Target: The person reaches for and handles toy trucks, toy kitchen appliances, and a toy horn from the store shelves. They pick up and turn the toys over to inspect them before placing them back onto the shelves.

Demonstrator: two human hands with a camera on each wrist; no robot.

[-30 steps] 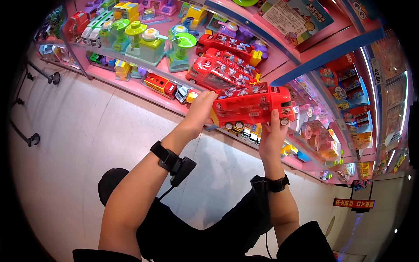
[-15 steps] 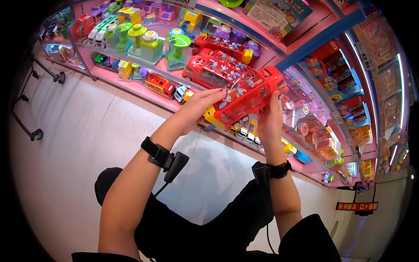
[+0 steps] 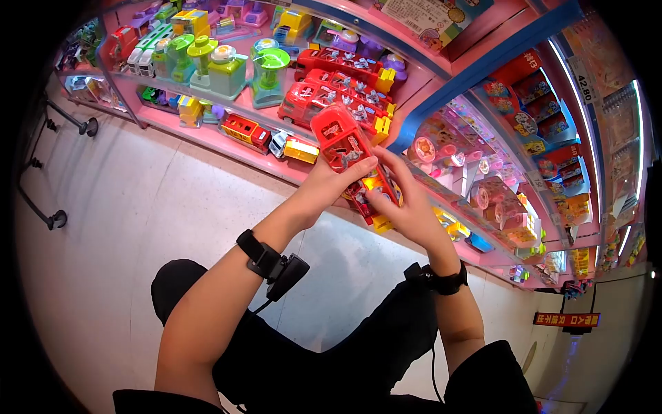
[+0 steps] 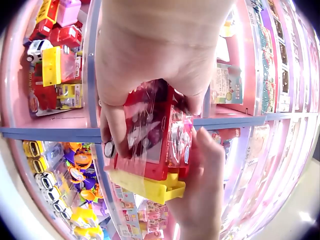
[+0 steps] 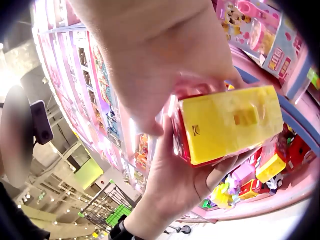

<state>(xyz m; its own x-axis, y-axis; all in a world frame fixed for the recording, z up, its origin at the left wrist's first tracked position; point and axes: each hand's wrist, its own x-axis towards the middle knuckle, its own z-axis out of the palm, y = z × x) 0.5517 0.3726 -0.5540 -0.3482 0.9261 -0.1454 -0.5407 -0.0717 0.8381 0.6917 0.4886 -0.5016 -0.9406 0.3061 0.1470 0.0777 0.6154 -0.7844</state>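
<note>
A red toy truck [image 3: 341, 141] with a yellow back end [image 5: 232, 122] and clear plastic wrap is held up between both hands, its rounded red front toward the shelf. My left hand [image 3: 324, 186] grips one side, its thumb lying across the upper face. On the other side, my right hand [image 3: 414, 210] holds the truck near its back end, fingers curved over the edge. The left wrist view shows fingers of the left hand [image 4: 155, 60] straddling the red body. Seen from the right wrist, the yellow end faces the camera and the left hand [image 5: 175, 180] supports the truck from below.
More red toy trucks [image 3: 331, 96] lie on the pink shelf in front, beside green-topped toy blenders [image 3: 269, 72]. A lower shelf holds a red and yellow toy vehicle [image 3: 245, 131]. Shelves of packaged toys [image 3: 500, 207] run along the right. A wheeled metal frame [image 3: 58, 165] stands at left.
The truck has turned from lying crosswise to pointing its front toward the shelf, and moved left. The right hand has come in toward the left hand, near the back end.
</note>
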